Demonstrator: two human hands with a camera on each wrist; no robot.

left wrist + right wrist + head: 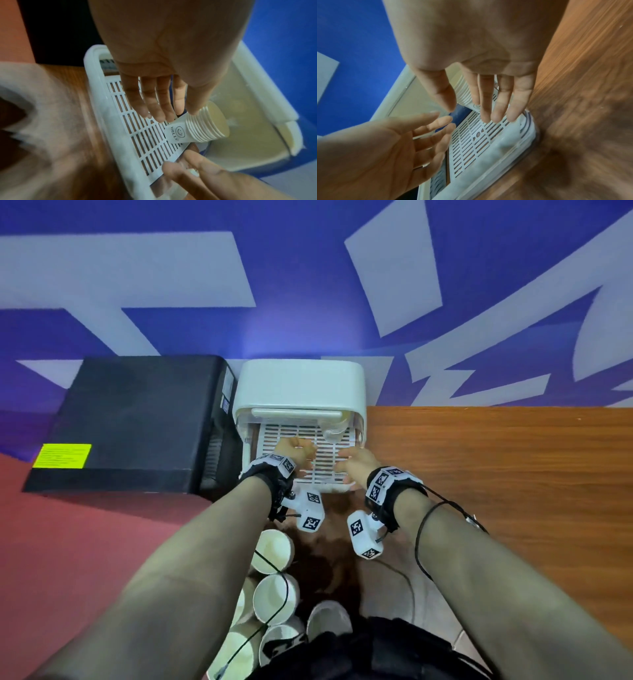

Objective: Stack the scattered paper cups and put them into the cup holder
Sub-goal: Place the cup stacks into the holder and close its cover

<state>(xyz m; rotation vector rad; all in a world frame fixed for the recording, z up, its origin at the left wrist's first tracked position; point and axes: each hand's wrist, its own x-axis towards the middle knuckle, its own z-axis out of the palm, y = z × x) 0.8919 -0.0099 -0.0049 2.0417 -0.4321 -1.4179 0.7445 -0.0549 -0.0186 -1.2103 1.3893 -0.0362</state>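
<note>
Wooden table, blue wall behind. Both hands, left hand and right hand, fingers straight, empty, over white cup holder. Stack of paper cups lying on its slotted tray; loose cups near body.

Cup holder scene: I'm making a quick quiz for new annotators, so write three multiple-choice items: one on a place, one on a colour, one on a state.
1. Where does the stack of cups lie?
A. On the slatted tray inside the cup holder
B. On the floor
C. On a chair

2. What colour is the box left of the cup holder?
A. White
B. Black
C. Green

3. How are the left hand and the right hand?
A. Both open, gripping nothing
B. Both clenched into fists
C. Each gripping a single cup

Answers:
1 A: the left wrist view shows the stack on its side on the slats.
2 B: the head view shows it dark black.
3 A: both wrist views show straight fingers over the tray.
</note>
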